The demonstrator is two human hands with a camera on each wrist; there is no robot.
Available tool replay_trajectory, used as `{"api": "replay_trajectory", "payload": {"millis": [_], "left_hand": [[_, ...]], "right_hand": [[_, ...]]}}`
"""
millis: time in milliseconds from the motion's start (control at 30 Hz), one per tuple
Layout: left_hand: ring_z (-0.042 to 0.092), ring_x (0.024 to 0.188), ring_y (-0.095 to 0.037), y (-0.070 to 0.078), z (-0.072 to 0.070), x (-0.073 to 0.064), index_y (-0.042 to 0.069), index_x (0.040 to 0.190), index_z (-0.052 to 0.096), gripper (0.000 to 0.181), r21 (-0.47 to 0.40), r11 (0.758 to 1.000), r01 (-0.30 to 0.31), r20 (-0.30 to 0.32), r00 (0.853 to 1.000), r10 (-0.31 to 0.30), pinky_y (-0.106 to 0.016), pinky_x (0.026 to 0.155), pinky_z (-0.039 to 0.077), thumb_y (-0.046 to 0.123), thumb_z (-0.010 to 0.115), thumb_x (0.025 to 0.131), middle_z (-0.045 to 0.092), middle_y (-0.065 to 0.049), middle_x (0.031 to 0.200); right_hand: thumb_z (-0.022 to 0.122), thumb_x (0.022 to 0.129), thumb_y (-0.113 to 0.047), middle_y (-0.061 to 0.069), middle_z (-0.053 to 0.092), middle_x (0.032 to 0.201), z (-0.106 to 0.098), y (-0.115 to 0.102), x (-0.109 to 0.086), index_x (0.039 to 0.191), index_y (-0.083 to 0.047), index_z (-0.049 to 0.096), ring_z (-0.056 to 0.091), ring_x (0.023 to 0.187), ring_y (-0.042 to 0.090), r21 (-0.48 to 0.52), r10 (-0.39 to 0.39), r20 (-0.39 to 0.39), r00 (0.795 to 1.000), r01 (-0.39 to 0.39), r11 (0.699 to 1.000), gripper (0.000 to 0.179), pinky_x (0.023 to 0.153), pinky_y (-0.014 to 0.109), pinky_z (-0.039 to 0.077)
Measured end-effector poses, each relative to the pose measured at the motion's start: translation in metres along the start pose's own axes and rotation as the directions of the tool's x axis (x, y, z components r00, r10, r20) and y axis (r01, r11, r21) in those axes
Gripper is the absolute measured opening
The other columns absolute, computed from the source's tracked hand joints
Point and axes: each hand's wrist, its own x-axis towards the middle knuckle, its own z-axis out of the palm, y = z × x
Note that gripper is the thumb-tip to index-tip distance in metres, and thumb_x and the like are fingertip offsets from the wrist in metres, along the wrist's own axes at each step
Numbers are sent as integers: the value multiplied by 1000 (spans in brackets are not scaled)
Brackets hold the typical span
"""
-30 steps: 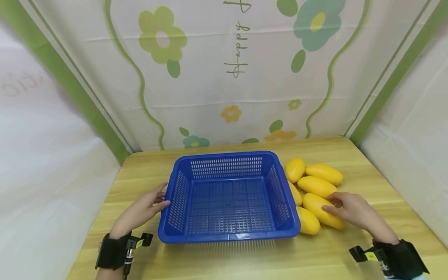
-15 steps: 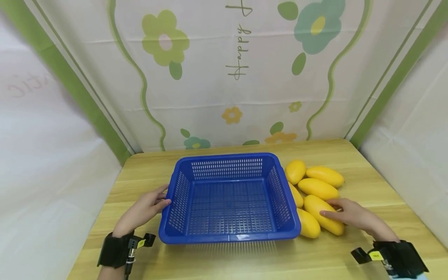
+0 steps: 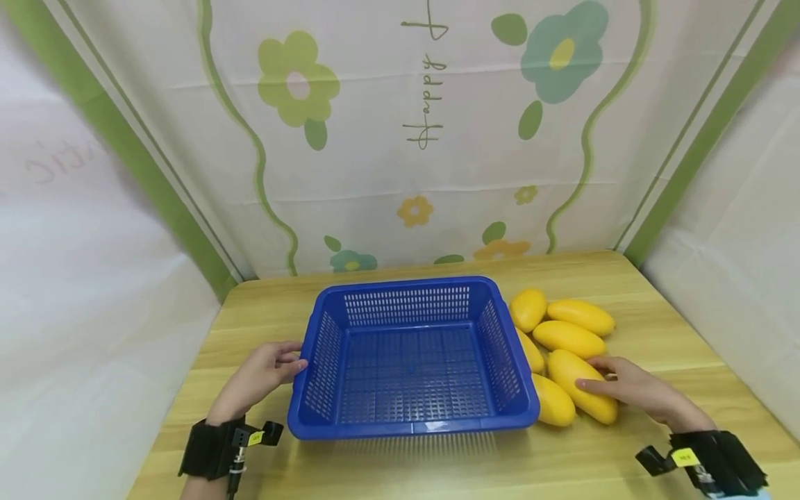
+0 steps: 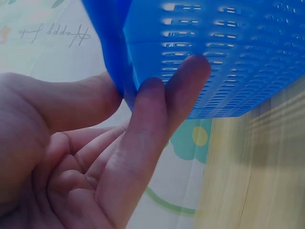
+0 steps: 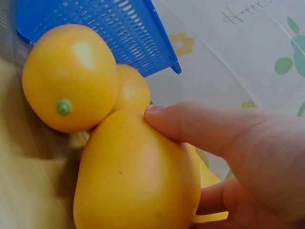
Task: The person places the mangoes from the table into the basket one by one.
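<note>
A blue plastic basket with slotted walls stands on the wooden table, nothing inside it. At its left side my left hand pinches the rim; in the left wrist view the thumb lies at the rim and two fingers press the outer wall. On the other side my right hand grips a yellow mango, thumb on top and the other fingers partly hidden behind it. Close beside that fruit lies another mango, its green stem end facing the right wrist camera.
Several more mangoes cluster against the basket's right side, among them one at the back and one at the front. White cloth with printed flowers walls the table behind and at both sides.
The gripped mango has turned slightly, its near end swinging toward the front, and my right hand has moved a little with it. My left hand stays at the basket's rim.
</note>
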Motion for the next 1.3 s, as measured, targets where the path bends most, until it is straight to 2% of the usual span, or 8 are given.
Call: {"api": "replay_trajectory", "payload": {"millis": [167,400,667,767,867,1067,1300], "left_hand": [[72,104,-33,-1,0,-1,-15,141,43,50,-10,1000,1,2,1000,-1,-40,86,63,14,57,102,67,-28,120],[71,106,-32,1,-2,1,-13,141,44,51,0,1000,6,-9,1000,-6,-39,88,62,16,58,102,66,-28,122],[71,104,-30,3,-2,3,-13,142,44,51,5,1000,-8,-1,1000,8,-39,87,62,15,58,102,68,-25,118],[72,103,-30,4,-2,3,-14,141,43,50,17,1000,-22,3,1000,22,-39,87,62,13,57,102,69,-24,117],[72,104,-30,3,-1,4,-13,141,44,49,13,1000,-13,-1,1000,13,-39,87,62,13,57,102,69,-24,117],[71,106,-31,1,-1,2,-12,141,45,49,4,1000,4,-3,1000,-4,-40,88,62,14,57,102,67,-25,120],[71,106,-31,0,0,1,-11,142,45,50,6,1000,17,-10,1000,-16,-44,90,61,15,58,102,67,-25,121]], "right_hand": [[60,99,-39,43,39,143,-3,-2,-4,142,17,38,51,125,51,-8,27,-6,1000,-27,1000,74,86,44,59],[54,102,-42,47,29,146,-8,-5,-6,144,25,24,40,130,59,-51,58,-7,998,-58,997,84,91,48,58],[56,101,-43,46,30,147,-10,-10,-9,143,25,26,39,130,60,-57,53,-50,997,-56,997,85,92,49,58],[55,102,-42,45,31,147,-10,-15,-11,143,24,26,43,129,57,-46,48,-52,997,-51,998,84,89,44,59],[55,102,-41,44,33,147,-10,-20,-13,144,23,26,45,129,54,-20,44,-46,998,-45,999,82,85,38,59],[56,102,-39,44,30,148,-8,-29,-15,145,23,26,38,132,59,-2,15,-51,999,-15,1000,81,84,37,59],[56,102,-38,43,32,148,-6,-38,-17,145,21,28,39,132,58,3,-1,-61,998,1,1000,78,86,35,58]]}}
